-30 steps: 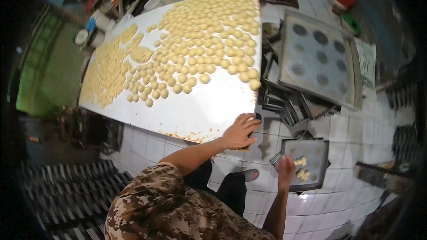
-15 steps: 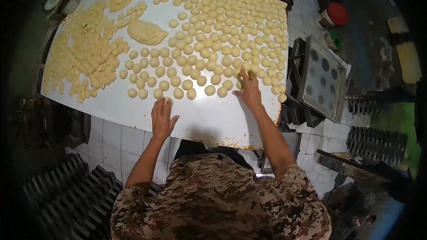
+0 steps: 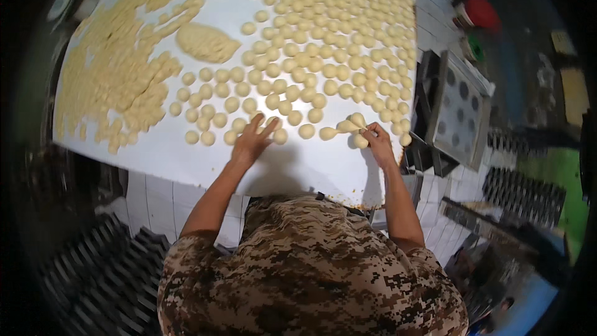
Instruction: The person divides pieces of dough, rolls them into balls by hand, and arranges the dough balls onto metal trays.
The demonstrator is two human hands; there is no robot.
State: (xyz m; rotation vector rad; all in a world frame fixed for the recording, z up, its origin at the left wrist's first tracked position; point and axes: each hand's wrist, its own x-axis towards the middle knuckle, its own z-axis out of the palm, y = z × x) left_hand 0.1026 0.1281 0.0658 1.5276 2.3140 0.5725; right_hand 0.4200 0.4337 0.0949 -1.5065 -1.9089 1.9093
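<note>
On the white table, my right hand point(image 3: 379, 144) is closed in a pinch on a piece of dough point(image 3: 360, 123). The dough is pulled out thin to the left and joins a dough ball point(image 3: 328, 133); another ball point(image 3: 360, 141) lies against the fingers. My left hand point(image 3: 250, 144) reaches over the front row with fingers apart, its fingertips at a dough ball point(image 3: 273, 123) partly hidden by them. Just right of that hand sits one more ball point(image 3: 280, 136). Many pale yellow dough balls point(image 3: 311, 65) spread behind both hands.
A large dough lump point(image 3: 205, 42) lies at centre left, beside a heap of small cut dough pieces point(image 3: 118, 65). To the right of the table stands a metal baking tray point(image 3: 459, 112) with dark round marks. A red-lidded bucket point(image 3: 479, 12) is behind it.
My right hand has come nearer and to the right, and dough now stretches from its fingers. The left hand has moved forward and right, in among the front balls. The view has shifted slightly.
</note>
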